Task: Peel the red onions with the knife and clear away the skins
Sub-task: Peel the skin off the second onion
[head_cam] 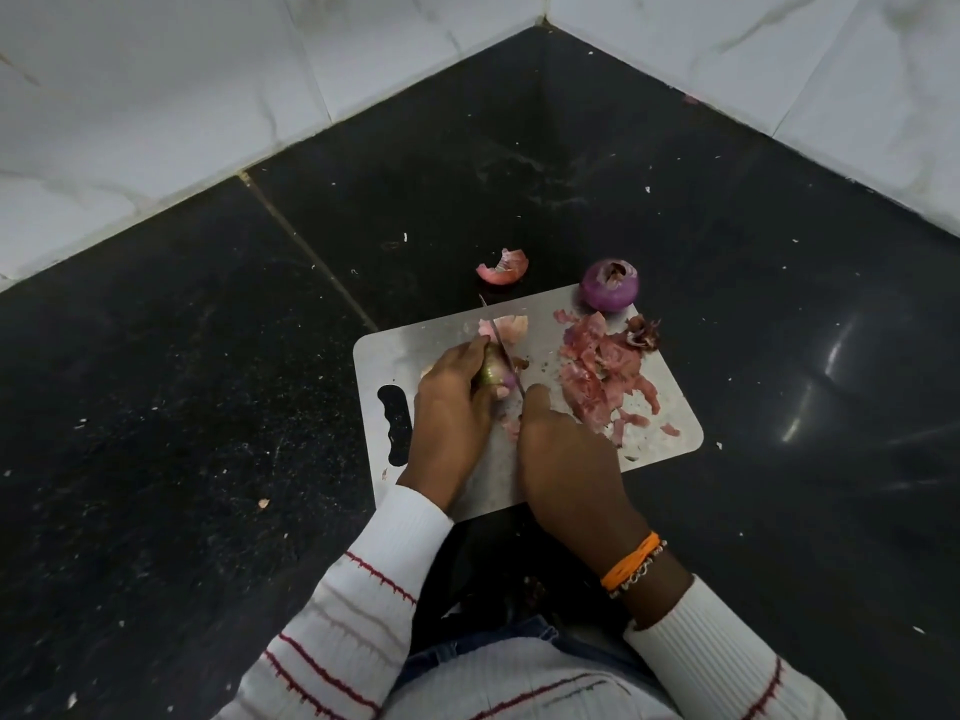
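On the steel cutting board (415,350), the left hand (449,407) grips a red onion (493,371) while the right hand (566,454) holds the knife (506,356) against it, skins (602,376) heaped at three o'clock.

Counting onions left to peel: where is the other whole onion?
The whole red onion sits at the steel cutting board's far right corner, just beyond the skin pile.

Skins (602,376) on board (670,433), right
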Action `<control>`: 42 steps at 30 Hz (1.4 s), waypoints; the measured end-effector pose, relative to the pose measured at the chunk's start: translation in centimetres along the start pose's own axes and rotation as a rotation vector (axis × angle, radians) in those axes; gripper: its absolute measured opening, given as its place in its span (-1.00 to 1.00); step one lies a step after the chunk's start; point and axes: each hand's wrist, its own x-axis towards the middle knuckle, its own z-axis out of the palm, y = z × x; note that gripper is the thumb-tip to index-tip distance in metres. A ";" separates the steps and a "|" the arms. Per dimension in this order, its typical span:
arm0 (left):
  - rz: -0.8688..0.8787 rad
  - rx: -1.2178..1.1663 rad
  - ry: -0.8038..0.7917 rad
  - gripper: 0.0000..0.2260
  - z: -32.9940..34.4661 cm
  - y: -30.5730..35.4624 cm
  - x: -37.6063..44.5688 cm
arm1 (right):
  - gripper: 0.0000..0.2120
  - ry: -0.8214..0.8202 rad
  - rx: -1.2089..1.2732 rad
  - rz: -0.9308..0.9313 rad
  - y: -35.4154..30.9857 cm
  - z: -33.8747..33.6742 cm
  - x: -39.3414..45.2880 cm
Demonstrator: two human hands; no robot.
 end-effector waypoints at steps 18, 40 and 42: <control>-0.030 0.057 -0.018 -0.52 0.1 0.1 0.6 | -0.80 -0.043 0.038 0.036 0.1 -0.9 -0.9; -0.035 0.079 -0.046 -0.55 0.3 0.3 0.6 | -0.84 -0.091 0.023 0.049 -0.4 -1.2 -0.7; -0.031 0.084 -0.048 -0.55 0.3 0.3 0.6 | -0.82 -0.093 0.028 0.039 -0.4 -1.3 -0.6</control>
